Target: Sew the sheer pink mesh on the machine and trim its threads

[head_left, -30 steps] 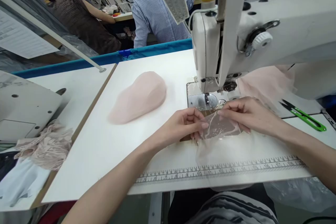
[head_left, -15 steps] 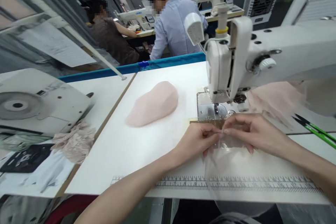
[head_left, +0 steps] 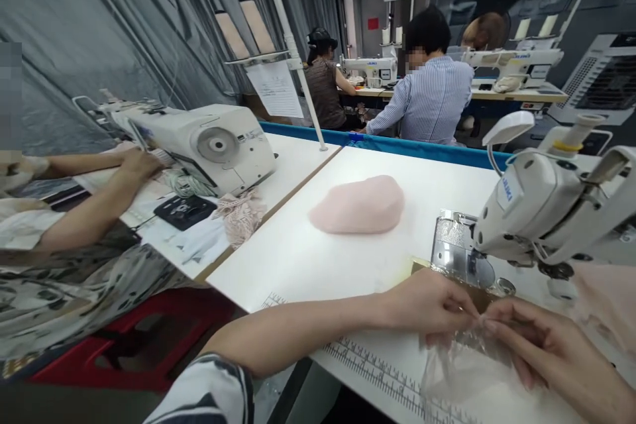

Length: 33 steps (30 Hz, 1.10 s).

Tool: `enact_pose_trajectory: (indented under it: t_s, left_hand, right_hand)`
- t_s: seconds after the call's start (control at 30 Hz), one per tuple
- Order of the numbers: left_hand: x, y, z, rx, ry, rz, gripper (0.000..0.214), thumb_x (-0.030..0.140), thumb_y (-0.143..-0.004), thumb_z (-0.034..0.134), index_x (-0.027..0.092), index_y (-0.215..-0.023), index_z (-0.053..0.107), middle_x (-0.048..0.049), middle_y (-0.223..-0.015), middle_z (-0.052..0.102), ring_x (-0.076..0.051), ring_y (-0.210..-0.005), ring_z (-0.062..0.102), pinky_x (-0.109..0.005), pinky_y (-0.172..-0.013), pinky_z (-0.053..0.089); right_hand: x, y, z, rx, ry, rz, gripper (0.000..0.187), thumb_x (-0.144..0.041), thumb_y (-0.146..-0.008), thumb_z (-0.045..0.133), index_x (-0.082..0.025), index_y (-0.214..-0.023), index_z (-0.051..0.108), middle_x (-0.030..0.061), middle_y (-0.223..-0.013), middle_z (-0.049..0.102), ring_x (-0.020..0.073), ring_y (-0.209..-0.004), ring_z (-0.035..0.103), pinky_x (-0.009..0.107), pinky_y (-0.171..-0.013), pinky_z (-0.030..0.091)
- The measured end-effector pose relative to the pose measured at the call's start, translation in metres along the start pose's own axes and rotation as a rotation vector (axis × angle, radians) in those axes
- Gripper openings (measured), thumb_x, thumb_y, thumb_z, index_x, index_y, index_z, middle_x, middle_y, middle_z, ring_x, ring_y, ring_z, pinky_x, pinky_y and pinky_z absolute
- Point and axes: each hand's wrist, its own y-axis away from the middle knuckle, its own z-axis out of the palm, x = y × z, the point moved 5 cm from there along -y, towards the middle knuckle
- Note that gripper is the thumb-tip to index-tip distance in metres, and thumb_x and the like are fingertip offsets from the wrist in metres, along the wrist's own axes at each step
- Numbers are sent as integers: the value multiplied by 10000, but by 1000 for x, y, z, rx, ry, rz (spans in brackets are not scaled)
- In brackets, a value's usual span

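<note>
My left hand (head_left: pixel 430 305) and my right hand (head_left: pixel 551 344) meet in front of the sewing machine (head_left: pixel 521 212), fingertips nearly touching. Both are closed in a pinch on a thin, see-through plastic film (head_left: pixel 454 371). It hangs down in creases over the table's front part; whether it is a bag or a sheet I cannot tell. The machine's metal needle plate (head_left: pixel 450 245) lies just beyond my left hand. Farther left on the white table rests a pale pink padded-looking fabric piece (head_left: pixel 360 205).
More pink fabric (head_left: pixel 606 298) lies right of the machine. A printed ruler (head_left: pixel 377 371) runs along the front edge. At left, a co-worker's hands (head_left: pixel 139 165) work by another sewing machine (head_left: pixel 218 146). A red stool (head_left: pixel 139 351) stands below. Two people sit beyond the blue edge.
The view has swung left and risen, so the co-worker at left now shows. Both hands keep their pinch on the plastic film; the pink piece has stayed put.
</note>
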Motion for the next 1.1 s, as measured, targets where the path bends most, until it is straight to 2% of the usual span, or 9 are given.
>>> enact_pose_trajectory:
  t_s: [0.1,0.27,0.43,0.63,0.77,1.1]
  left_hand:
    - [-3,0,2,-42,30,-33,211,277,-876,598,131,-998,690,25,-544,603,-66,-396,548,-163,-461,459]
    - [-6,-1,1,-55,51,-64,204,287,-866,597,149,-976,698,34,-527,591,-68,-387,535,-175,-466,468]
    - [-9,-2,0,-53,137,-67,190,293,-857,598,158,-945,696,29,-529,594,-83,-399,535,-191,-444,464]
    - [-10,-3,0,-92,215,-69,164,300,-855,610,155,-883,682,31,-522,590,-73,-385,519,-192,-440,455]
    - [-8,-2,-1,-102,213,-50,180,312,-860,612,151,-902,680,22,-546,607,-74,-400,528,-195,-452,459]
    - [-12,-3,-1,-113,220,-64,213,352,-842,642,159,-915,694,16,-576,629,-86,-422,557,-211,-476,476]
  right_hand:
    - [2,-2,0,19,-12,-3,452,-610,-866,478,-190,-998,582,-37,-478,487,131,-457,457,257,-483,322]
    - [-12,-3,0,61,-45,-35,414,-591,-842,532,-186,-901,594,-42,-469,460,134,-444,480,258,-475,332]
    - [-26,-1,0,127,-141,-61,438,-620,-788,595,-183,-767,600,-52,-460,417,99,-374,406,253,-433,275]
    - [-30,0,-1,93,-173,-29,430,-609,-759,640,-181,-762,602,-64,-443,407,82,-358,369,235,-417,264]
    - [-32,1,-2,96,-156,-34,418,-602,-749,656,-186,-739,607,-64,-444,400,87,-367,378,236,-423,295]
    - [-29,-1,-1,85,-186,-41,438,-612,-743,661,-179,-721,599,-60,-416,401,81,-343,354,230,-409,265]
